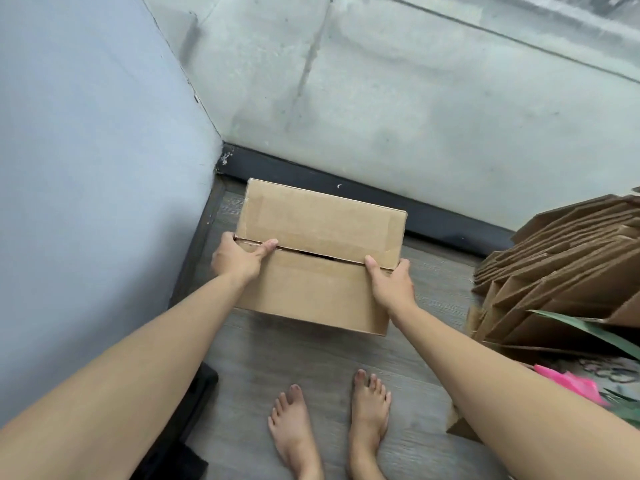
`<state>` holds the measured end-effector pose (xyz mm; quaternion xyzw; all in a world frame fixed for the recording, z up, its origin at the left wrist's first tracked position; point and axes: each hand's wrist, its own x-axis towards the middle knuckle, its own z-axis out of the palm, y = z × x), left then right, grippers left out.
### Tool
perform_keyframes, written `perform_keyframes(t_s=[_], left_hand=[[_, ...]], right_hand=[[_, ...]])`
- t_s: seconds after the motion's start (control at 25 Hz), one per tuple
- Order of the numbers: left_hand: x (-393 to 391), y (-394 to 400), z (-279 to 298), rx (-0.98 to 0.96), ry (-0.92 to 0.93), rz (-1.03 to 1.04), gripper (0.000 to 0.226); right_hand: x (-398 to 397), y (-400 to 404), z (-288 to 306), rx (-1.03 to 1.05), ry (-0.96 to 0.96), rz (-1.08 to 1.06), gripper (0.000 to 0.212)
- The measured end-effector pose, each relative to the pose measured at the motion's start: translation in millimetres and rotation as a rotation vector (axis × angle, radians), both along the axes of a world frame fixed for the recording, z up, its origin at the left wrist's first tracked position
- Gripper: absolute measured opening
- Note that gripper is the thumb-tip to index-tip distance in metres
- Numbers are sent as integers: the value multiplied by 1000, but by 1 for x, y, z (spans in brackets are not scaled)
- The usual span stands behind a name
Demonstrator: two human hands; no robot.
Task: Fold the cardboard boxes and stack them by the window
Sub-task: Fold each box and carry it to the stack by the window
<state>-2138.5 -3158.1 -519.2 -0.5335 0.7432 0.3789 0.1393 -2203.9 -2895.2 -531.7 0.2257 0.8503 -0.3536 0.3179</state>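
Note:
A folded brown cardboard box (318, 258) with its top flaps closed is in the floor corner by the window. I cannot tell whether it rests on the floor or hangs just above it. My left hand (239, 259) grips its left edge, thumb lying along the seam between the flaps. My right hand (389, 282) grips the right edge, thumb on top at the seam. A pile of flat, unfolded cardboard boxes (554, 271) leans at the right.
A grey wall (86, 168) stands on the left and a frosted window pane (415, 98) with a dark bottom frame (346, 188) lies ahead. My bare feet (329, 420) stand on the wood floor. A dark object (194, 427) sits lower left; pink and green items (581, 386) lie right.

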Motion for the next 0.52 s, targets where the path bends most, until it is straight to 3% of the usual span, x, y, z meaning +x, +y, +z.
perform_keyframes(t_s=[0.44,0.52], left_hand=[[-11,-3,-68,12,-60,-103,91],[-13,1,-60,-117,-56,-220,99]], right_hand=[[-4,8,-59,28,-135,49,68],[-9,10,-59,4,-154,41,70]])
